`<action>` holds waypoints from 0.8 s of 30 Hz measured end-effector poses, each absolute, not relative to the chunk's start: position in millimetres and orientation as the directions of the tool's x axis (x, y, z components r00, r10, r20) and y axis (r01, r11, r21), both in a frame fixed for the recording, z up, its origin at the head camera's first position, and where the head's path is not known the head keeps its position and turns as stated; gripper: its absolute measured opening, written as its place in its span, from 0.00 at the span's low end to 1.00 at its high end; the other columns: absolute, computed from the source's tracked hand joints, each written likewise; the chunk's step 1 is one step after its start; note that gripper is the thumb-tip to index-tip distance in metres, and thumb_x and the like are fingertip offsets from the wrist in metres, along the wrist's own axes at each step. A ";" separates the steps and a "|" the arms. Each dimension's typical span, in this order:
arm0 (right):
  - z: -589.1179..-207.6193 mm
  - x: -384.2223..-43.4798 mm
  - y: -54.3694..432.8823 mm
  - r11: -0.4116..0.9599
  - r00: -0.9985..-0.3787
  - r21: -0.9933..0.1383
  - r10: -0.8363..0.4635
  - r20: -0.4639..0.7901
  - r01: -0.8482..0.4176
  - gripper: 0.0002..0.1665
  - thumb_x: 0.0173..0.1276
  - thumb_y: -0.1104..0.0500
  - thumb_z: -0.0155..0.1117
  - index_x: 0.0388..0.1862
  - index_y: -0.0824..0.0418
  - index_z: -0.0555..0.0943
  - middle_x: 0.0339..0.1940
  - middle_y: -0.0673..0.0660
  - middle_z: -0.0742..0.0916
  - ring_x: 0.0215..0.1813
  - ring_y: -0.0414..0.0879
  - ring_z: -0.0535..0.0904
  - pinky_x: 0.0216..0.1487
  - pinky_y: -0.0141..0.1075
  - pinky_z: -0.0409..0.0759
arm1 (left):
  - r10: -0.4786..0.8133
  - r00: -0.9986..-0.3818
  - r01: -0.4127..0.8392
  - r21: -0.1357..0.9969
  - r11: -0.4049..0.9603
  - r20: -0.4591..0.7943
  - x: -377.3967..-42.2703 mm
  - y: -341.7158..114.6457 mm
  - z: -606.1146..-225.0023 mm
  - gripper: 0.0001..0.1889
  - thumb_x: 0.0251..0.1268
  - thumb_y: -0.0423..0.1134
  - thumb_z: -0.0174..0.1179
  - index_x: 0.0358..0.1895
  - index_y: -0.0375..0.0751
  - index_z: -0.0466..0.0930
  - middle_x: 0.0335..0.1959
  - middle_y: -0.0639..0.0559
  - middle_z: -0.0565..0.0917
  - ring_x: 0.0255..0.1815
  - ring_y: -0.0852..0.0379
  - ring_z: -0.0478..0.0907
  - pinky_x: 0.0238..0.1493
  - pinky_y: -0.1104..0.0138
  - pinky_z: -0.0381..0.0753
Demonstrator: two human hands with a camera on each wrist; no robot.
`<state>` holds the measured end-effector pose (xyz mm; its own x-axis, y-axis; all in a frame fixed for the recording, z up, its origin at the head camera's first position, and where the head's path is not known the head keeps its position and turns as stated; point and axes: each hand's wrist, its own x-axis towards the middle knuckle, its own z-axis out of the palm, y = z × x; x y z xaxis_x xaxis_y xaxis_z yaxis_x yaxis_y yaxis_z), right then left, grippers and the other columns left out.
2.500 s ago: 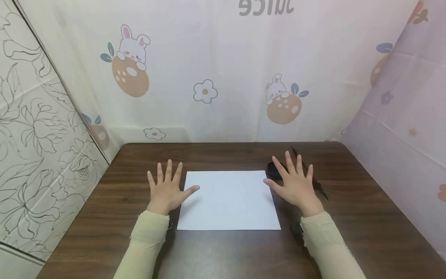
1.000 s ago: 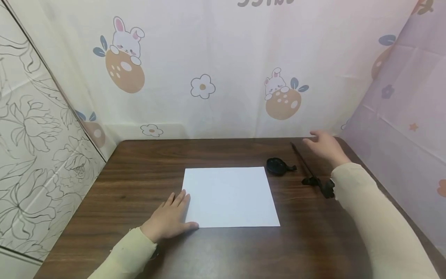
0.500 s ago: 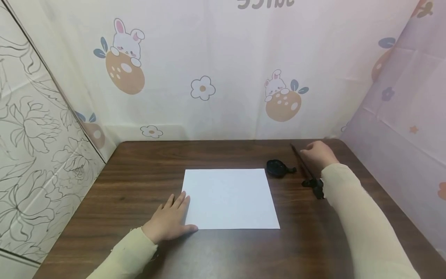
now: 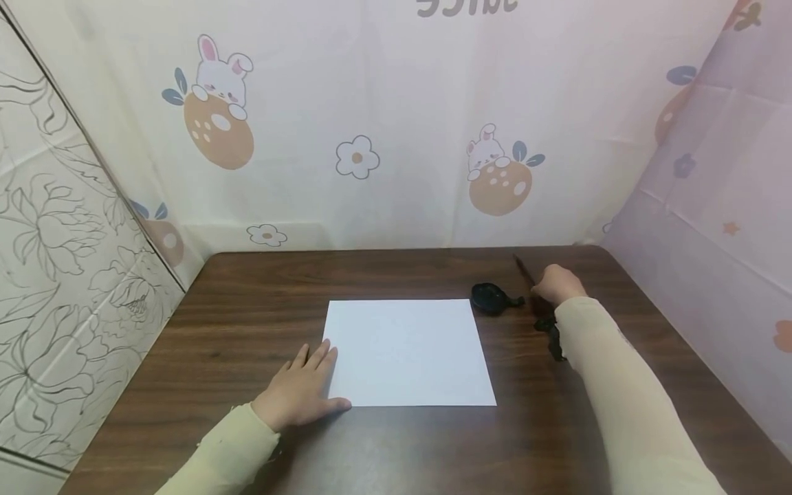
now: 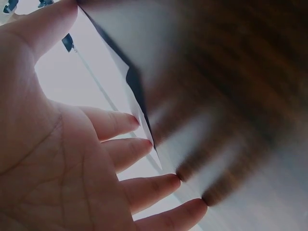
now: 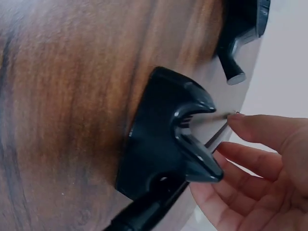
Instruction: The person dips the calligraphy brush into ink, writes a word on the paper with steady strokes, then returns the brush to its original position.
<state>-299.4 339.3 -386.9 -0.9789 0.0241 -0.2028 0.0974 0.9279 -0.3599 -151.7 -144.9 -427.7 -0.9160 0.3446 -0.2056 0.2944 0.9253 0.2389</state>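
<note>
A sheet of white paper [image 4: 408, 354] lies on the dark wooden table, and my left hand [image 4: 295, 393] rests on its left edge with fingers spread. The left wrist view shows that palm [image 5: 53, 159] and the straight fingers touching down at the paper's edge. My right hand [image 4: 559, 285] is at the far right, thumb and forefinger on either side of the thin dark handle of a writing brush [image 4: 523, 269]. In the right wrist view the fingertips pinch the handle, while the brush lies across a black brush rest [image 6: 161, 130].
A small round black dish [image 4: 490, 299] with a stubby handle stands between the paper and the brush. Beyond the table's [image 4: 371, 275] back edge hangs a printed curtain [image 4: 408, 82]. More patterned cloth borders both sides.
My left hand has come down onto the paper's left edge. My right hand swung out to the far right, then came down and inward to the brush handle, its fingers closing around it.
</note>
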 end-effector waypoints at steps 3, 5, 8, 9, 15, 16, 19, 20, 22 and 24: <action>-386.2 -297.8 336.3 0.932 -0.976 -0.346 0.037 -0.214 0.111 0.20 0.67 0.62 0.55 0.47 0.81 0.77 0.39 0.73 0.83 0.34 0.57 0.77 0.35 0.47 0.78 | 0.346 -0.917 0.297 0.240 0.924 -0.200 -152.0 -145.1 -427.7 0.51 0.56 0.68 0.61 0.75 0.37 0.57 0.79 0.40 0.56 0.76 0.27 0.53 0.65 0.34 0.61; -386.8 -297.3 336.1 0.932 -0.974 -0.341 0.042 -0.224 0.118 0.16 0.66 0.64 0.54 0.42 0.79 0.78 0.33 0.68 0.82 0.31 0.54 0.75 0.31 0.43 0.76 | 0.347 -0.917 0.297 0.243 0.923 -0.198 -152.0 -145.2 -427.8 0.51 0.56 0.68 0.61 0.75 0.37 0.57 0.79 0.40 0.56 0.76 0.27 0.53 0.65 0.34 0.61; -391.0 -298.6 337.9 0.933 -0.972 -0.338 0.045 -0.230 0.123 0.12 0.64 0.66 0.52 0.34 0.74 0.79 0.27 0.62 0.80 0.28 0.51 0.73 0.27 0.39 0.72 | 0.351 -0.915 0.301 0.246 0.921 -0.196 -152.1 -145.3 -428.1 0.51 0.56 0.68 0.61 0.75 0.37 0.57 0.79 0.40 0.56 0.75 0.27 0.53 0.65 0.33 0.61; -392.6 -299.0 338.7 0.933 -0.972 -0.338 0.047 -0.232 0.126 0.11 0.64 0.66 0.51 0.31 0.72 0.79 0.25 0.61 0.79 0.27 0.51 0.73 0.27 0.38 0.71 | 0.352 -0.915 0.302 0.246 0.921 -0.196 -152.1 -145.3 -428.2 0.51 0.56 0.68 0.61 0.75 0.37 0.57 0.79 0.40 0.56 0.75 0.27 0.53 0.65 0.33 0.61; -394.4 -298.3 338.9 0.935 -0.969 -0.325 0.064 -0.238 0.141 0.11 0.63 0.66 0.52 0.31 0.72 0.80 0.25 0.60 0.79 0.27 0.51 0.73 0.26 0.38 0.72 | 0.358 -0.914 0.311 0.239 0.920 -0.190 -152.1 -144.7 -428.6 0.51 0.57 0.69 0.60 0.75 0.37 0.57 0.78 0.40 0.56 0.75 0.26 0.54 0.65 0.34 0.62; -394.0 -298.2 339.2 0.936 -0.969 -0.321 0.064 -0.240 0.142 0.12 0.63 0.66 0.52 0.32 0.73 0.80 0.25 0.61 0.80 0.27 0.52 0.73 0.26 0.38 0.72 | 0.359 -0.914 0.312 0.238 0.920 -0.188 -152.1 -144.6 -428.6 0.51 0.57 0.69 0.60 0.75 0.37 0.57 0.78 0.40 0.56 0.75 0.27 0.54 0.65 0.34 0.62; -394.5 -298.8 340.4 0.938 -0.968 -0.313 0.069 -0.243 0.146 0.13 0.63 0.66 0.52 0.35 0.74 0.81 0.26 0.62 0.80 0.28 0.52 0.73 0.26 0.39 0.72 | 0.358 -0.914 0.312 0.236 0.920 -0.190 -152.1 -144.3 -428.2 0.51 0.57 0.69 0.60 0.75 0.37 0.57 0.78 0.41 0.56 0.75 0.27 0.54 0.65 0.35 0.63; -394.6 -299.1 340.6 0.939 -0.967 -0.311 0.068 -0.245 0.145 0.12 0.64 0.66 0.51 0.34 0.74 0.80 0.26 0.62 0.80 0.27 0.52 0.73 0.26 0.39 0.72 | 0.358 -0.914 0.311 0.235 0.921 -0.191 -152.2 -144.2 -428.1 0.51 0.57 0.69 0.60 0.76 0.37 0.57 0.79 0.41 0.56 0.75 0.27 0.54 0.65 0.35 0.63; -394.9 -299.6 340.6 0.939 -0.968 -0.311 0.068 -0.242 0.144 0.12 0.64 0.66 0.51 0.32 0.73 0.81 0.25 0.61 0.80 0.27 0.51 0.73 0.25 0.38 0.72 | 0.355 -0.914 0.307 0.235 0.922 -0.198 -152.2 -144.3 -427.8 0.51 0.57 0.69 0.60 0.76 0.37 0.57 0.79 0.41 0.56 0.75 0.27 0.54 0.66 0.35 0.62; -395.0 -300.1 340.2 0.940 -0.968 -0.310 0.066 -0.241 0.141 0.12 0.65 0.66 0.50 0.30 0.72 0.81 0.24 0.60 0.80 0.26 0.51 0.73 0.25 0.37 0.71 | 0.352 -0.914 0.304 0.234 0.923 -0.203 -152.4 -144.5 -427.5 0.51 0.57 0.69 0.60 0.76 0.37 0.57 0.79 0.41 0.56 0.75 0.27 0.53 0.66 0.35 0.62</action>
